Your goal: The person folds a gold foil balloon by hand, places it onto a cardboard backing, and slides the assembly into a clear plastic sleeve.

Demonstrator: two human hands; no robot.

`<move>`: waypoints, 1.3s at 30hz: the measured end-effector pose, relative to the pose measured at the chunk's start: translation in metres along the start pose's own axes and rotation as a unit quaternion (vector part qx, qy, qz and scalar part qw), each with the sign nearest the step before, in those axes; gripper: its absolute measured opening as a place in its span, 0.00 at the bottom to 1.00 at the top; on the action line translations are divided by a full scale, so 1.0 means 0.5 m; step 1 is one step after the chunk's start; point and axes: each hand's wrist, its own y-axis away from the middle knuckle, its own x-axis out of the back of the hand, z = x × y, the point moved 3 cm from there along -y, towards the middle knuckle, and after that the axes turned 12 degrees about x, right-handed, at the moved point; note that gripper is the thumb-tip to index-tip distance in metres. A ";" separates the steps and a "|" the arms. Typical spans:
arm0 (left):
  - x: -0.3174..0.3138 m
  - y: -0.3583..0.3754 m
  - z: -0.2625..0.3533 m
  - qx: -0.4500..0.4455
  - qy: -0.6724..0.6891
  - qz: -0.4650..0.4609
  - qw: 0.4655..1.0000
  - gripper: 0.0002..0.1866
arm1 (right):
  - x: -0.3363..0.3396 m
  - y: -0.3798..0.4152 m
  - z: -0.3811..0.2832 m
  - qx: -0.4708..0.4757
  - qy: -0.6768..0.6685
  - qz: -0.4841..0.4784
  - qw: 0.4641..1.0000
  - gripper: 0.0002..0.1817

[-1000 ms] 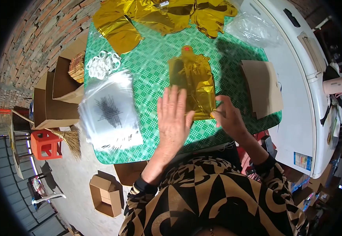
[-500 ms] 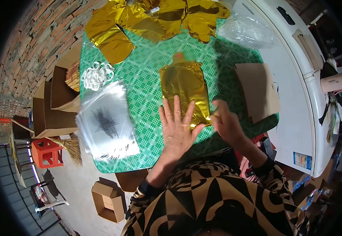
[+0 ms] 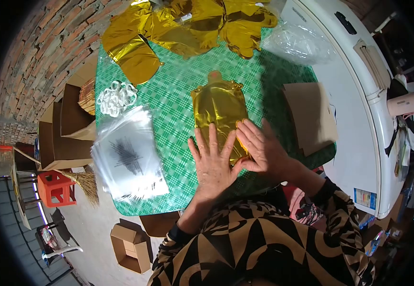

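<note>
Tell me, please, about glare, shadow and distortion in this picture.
Head view: glare on centre foil and clear bags; head view: dark shadow on the tablecloth, right of centre foil; head view: fisheye distortion bends the fridge, corners black.

Top: a printed garment (image 3: 264, 238) in black and tan, covering the torso and arms.
Print: large and bold, with triangles, pointed wedges, curved arcs and parts of rings, the two colours set hard against each other.
Sleeves: the left sleeve (image 3: 165, 249) and right sleeve (image 3: 342, 209) carry the same print, broken up by folds.
Cuffs: plain black bands, the left cuff (image 3: 180, 232) and right cuff (image 3: 325, 189) ending on the forearms.
Hands: left hand (image 3: 213, 169) and right hand (image 3: 265, 151), both bare.
</note>
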 end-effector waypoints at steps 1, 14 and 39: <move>-0.001 -0.001 0.000 -0.001 -0.001 0.000 1.000 0.43 | 0.004 -0.008 0.014 -0.002 0.004 -0.009 1.000 0.48; -0.027 0.005 -0.010 -0.005 0.002 -0.005 1.000 0.44 | -0.070 -0.223 0.067 0.193 -0.095 -0.106 0.971 0.41; 0.061 -0.065 -0.072 0.116 0.145 0.062 0.981 0.48 | 0.002 -0.112 0.160 -0.109 0.046 0.147 0.982 0.32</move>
